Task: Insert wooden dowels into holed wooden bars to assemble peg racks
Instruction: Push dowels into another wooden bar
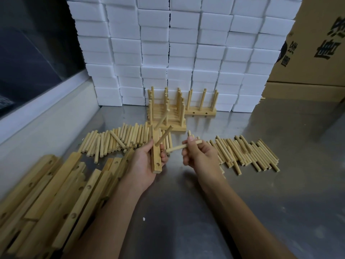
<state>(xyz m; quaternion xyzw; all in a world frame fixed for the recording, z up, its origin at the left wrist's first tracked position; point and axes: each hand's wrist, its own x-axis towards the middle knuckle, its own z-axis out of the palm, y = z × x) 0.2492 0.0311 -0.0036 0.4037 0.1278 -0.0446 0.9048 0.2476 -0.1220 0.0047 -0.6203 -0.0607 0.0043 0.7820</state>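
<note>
Head view: left hand [147, 161] grips holed bar [156, 157] upright, exposing its holes; right hand [196, 156] beside it pinches dowel [183, 146] for insertion.

A pale holed wooden bar [156, 157] stands nearly upright in the left hand [147, 163], two dowels [162, 139] slanting from it. The right hand [198, 156] pinches a loose dowel [179, 147] just beside it.

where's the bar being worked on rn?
Head view, centre-left: the bar is gripped in the left hand, two dowels already in it, just in front of the left dowel pile.
</note>
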